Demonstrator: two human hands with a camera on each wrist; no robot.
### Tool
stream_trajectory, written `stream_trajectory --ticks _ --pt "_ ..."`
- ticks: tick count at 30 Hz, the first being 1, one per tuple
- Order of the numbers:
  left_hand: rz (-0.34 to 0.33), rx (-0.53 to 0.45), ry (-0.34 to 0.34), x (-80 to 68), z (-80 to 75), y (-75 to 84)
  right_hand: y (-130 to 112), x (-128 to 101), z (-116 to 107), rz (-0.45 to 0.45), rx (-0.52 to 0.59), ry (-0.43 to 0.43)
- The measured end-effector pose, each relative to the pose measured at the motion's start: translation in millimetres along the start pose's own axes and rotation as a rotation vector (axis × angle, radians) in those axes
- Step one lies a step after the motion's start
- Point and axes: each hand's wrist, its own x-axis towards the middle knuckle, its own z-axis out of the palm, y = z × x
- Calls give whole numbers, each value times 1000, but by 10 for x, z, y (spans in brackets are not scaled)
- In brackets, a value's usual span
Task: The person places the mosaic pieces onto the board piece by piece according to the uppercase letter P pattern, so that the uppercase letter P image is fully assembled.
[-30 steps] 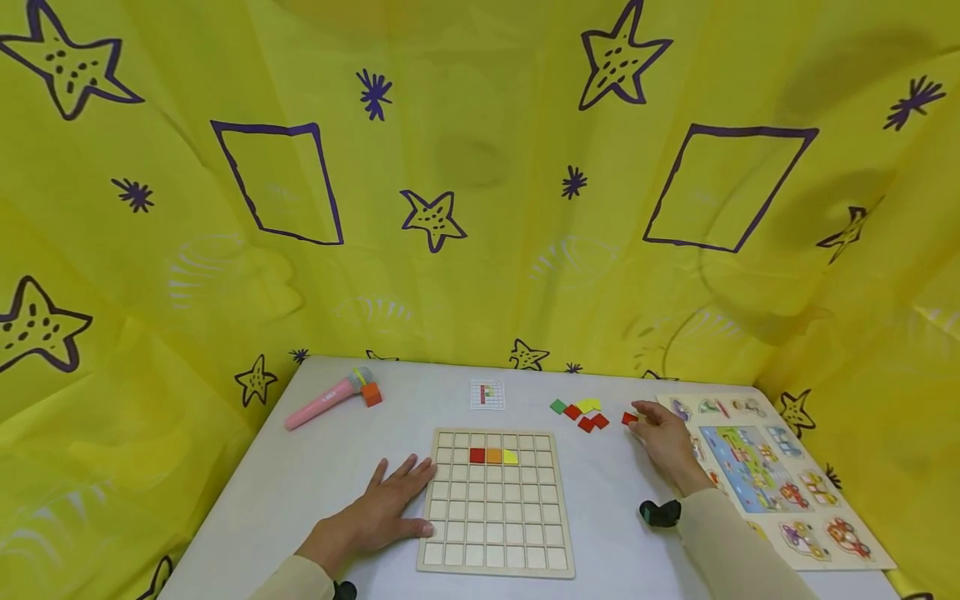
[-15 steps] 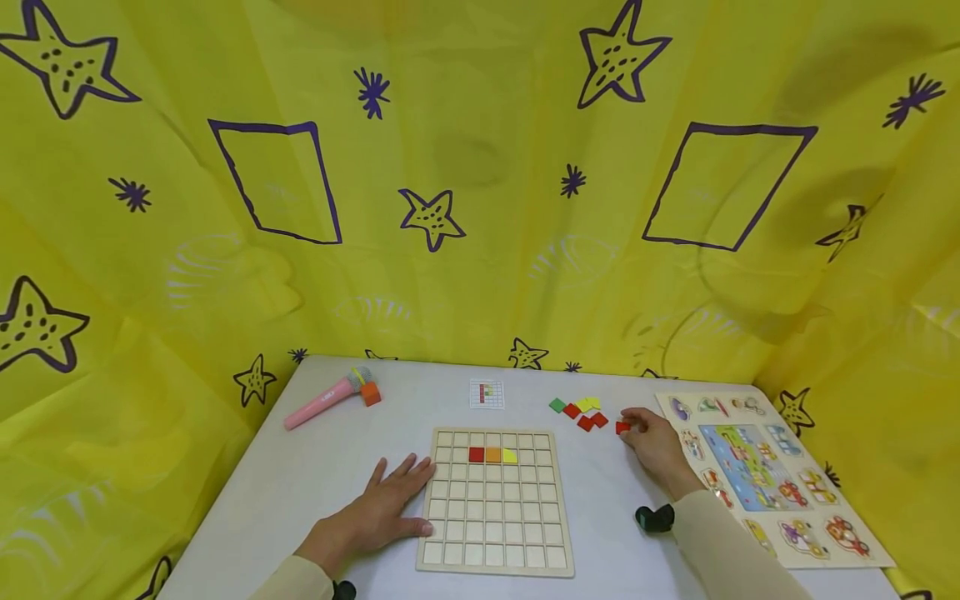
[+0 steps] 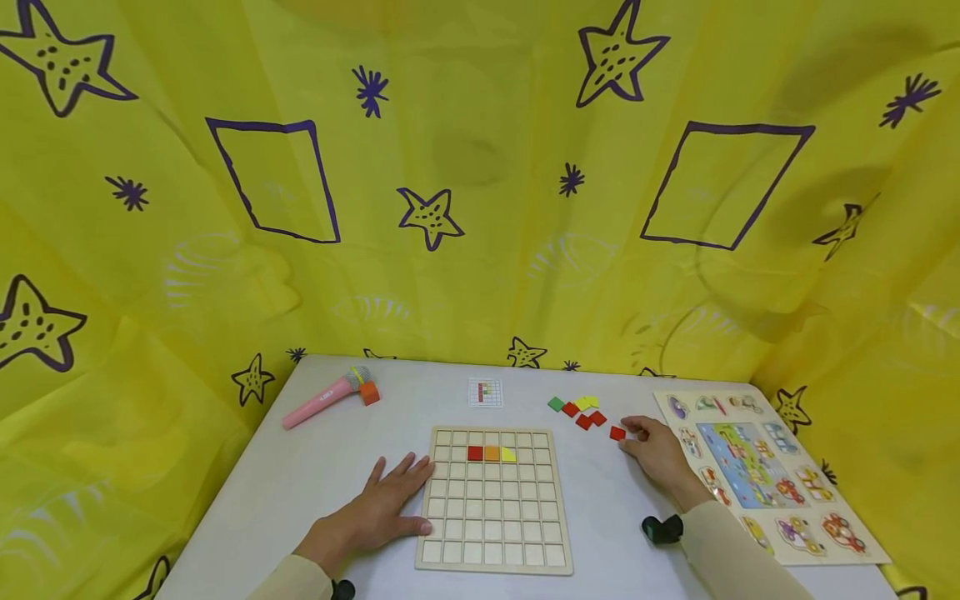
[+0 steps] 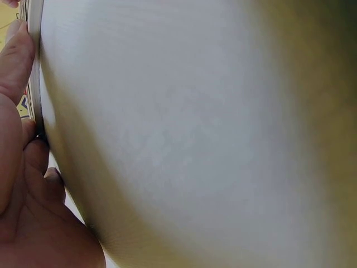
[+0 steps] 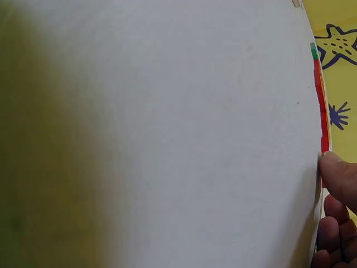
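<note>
A wooden grid board [image 3: 495, 517] lies in front of me with a red tile [image 3: 475, 453], an orange tile [image 3: 491, 453] and a yellow tile [image 3: 508, 455] side by side in its second row. My left hand [image 3: 382, 504] lies flat on the table, fingers against the board's left edge [image 4: 34, 67]. My right hand [image 3: 636, 438] is right of the board and pinches a loose red tile [image 3: 617, 432] on the table. Beyond it lie a green tile [image 3: 556, 404], a yellow tile [image 3: 587, 403] and red tiles [image 3: 591, 420]. The wrist views show mostly tabletop.
A small pattern card [image 3: 485, 392] lies behind the board. A pink toy microphone [image 3: 322, 402] and an orange block [image 3: 369, 394] sit at the back left. A picture puzzle board [image 3: 757, 475] lies along the right edge. Yellow cloth walls surround the table.
My right hand has drawn the red tile nearer and leftward, toward the board. The left hand has stayed in place.
</note>
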Motion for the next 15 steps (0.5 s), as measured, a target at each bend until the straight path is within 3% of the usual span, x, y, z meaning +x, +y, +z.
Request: stream_trajectory --ticks 15 --pt "5 2 -1 11 5 -18 21 45 34 20 -54 -6"
